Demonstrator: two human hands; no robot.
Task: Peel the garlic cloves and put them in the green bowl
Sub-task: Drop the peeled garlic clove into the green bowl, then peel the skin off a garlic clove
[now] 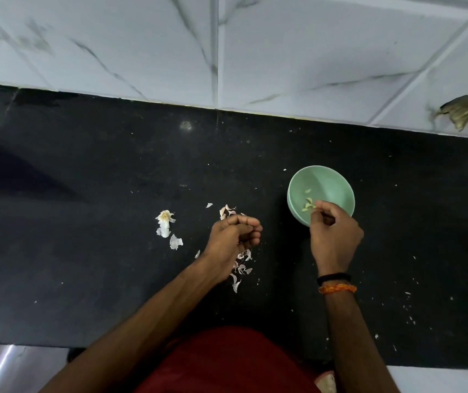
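Stretching dark across the view, bench [85,171] carrying green bowl [329,182] right of centre, with a few peeled garlic cloves [308,204] lying inside near its front wall. Hovering over the bowl's near rim and covering part of it, right hand [336,236] pinching what looks like one more clove at the fingertips, too small to be sure; curling loosely over a scatter of papery skins [241,265] left of the bowl, left hand [234,236] hiding its palm, so any hold impossible to tell. Lying further left, a stripped garlic root stub [164,222].

Glossy green bowl [332,180], polished black stone counter [85,194], papery garlic skins [241,265]
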